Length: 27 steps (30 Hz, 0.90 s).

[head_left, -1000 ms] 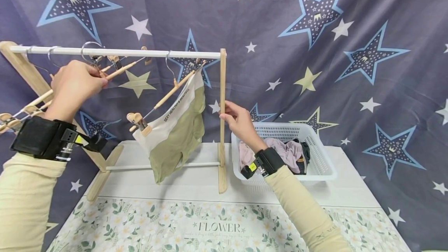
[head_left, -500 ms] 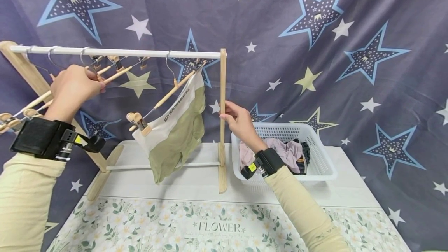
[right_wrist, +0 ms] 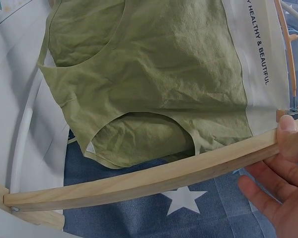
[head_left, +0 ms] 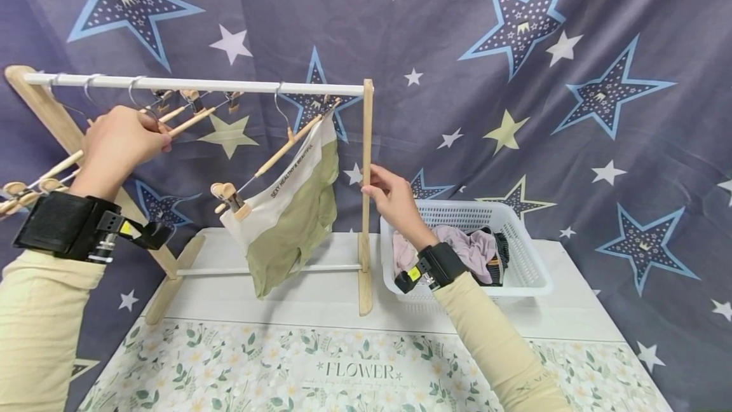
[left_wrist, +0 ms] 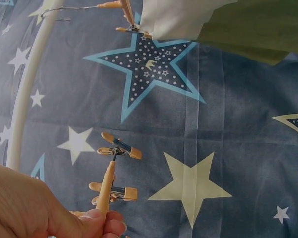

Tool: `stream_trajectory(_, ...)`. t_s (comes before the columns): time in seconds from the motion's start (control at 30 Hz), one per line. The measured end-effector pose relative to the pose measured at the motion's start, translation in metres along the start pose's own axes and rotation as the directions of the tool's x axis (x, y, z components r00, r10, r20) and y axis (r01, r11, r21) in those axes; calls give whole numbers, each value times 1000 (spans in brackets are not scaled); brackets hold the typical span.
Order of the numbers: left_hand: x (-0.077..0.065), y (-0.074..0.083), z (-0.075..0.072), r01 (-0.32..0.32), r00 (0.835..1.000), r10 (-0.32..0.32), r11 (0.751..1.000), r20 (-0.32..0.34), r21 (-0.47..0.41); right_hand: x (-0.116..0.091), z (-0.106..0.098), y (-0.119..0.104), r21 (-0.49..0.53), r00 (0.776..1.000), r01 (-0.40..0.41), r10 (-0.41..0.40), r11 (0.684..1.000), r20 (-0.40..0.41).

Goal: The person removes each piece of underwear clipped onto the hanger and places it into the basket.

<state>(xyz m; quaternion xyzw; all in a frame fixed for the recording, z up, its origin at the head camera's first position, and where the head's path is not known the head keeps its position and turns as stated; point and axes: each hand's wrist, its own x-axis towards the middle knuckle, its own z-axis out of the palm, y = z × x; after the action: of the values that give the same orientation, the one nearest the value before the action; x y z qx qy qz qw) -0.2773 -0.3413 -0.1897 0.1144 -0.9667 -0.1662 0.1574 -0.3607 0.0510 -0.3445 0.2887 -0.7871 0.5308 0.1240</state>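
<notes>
My left hand (head_left: 121,145) grips the wooden bar of a clip hanger (head_left: 194,121), whose metal hook is at the white rail (head_left: 240,86). In the left wrist view, thumb and fingers pinch that bar (left_wrist: 107,184), and its clip holds no cloth. My right hand (head_left: 394,199) holds the rack's right wooden post (head_left: 366,145) between thumb and fingers. Between the hands, olive green underpants (head_left: 294,221) with a white lettered waistband hang from another clip hanger (head_left: 280,154). The right wrist view shows the underpants' leg openings close behind the post (right_wrist: 154,173).
A white perforated basket (head_left: 534,272) with crumpled clothes (head_left: 466,243) stands right of the rack. More clip hangers (head_left: 60,167) hang at the rail's left end, partly behind my left hand. A floral cloth (head_left: 257,361) covers the table front; a starry curtain (head_left: 434,37) hangs behind.
The held hanger's hook has come down from above the rail onto it, with my left hand lowering slightly. The right hand stays on the post. The head view has shifted a little.
</notes>
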Motion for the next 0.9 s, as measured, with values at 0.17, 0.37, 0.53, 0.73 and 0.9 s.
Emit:
stream_trajectory(0.17, -1, -1, 1, -28, 999, 28, 1000, -17, -13, 0, 0, 0, -6, 1000, -4, 4, 1000, -1)
stream_trajectory(0.37, -2, -2, 2, -95, 994, 93, 995, -61, -25, 0, -1, 0, -7, 1000, -9, 9, 1000, 6)
stream_trajectory(0.53, -5, -2, 2, -132, 987, 128, 990, -95, -40, 0, -1, 1, 4, 1000, -4, 4, 1000, 7)
stream_trajectory(0.73, -13, 3, -5, -88, 993, 85, 995, -77, -39, -1, -1, 1, 8, 1000, 8, -8, 1000, 1)
stream_trajectory(0.9, -25, 12, -20, 14, 997, -14, 1000, -73, 7, -1, 0, 2, 0, 1000, 7, -7, 1000, 4)
